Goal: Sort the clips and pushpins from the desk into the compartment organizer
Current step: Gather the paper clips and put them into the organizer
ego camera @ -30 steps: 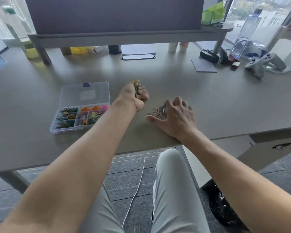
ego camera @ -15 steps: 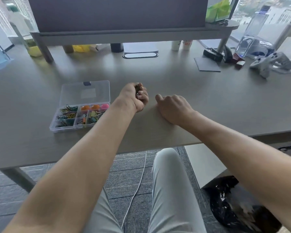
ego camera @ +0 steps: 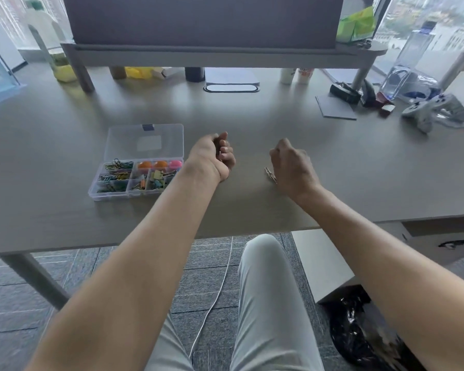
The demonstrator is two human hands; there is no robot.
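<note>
Two hands sit mid-counter, well apart now; half a second ago they were nearly touching. The left hand (ego camera: 215, 156) is curled, fingers together; clips showed in it earlier, but whether it holds any now I cannot tell. The right hand (ego camera: 292, 167) has swept right, fingers curled under, with a few metal clips (ego camera: 270, 174) peeking out at its near edge. The organizer (ego camera: 137, 167) lies open to the left, partly filled. Probably the loose pile is gathered and ready to carry over.
</note>
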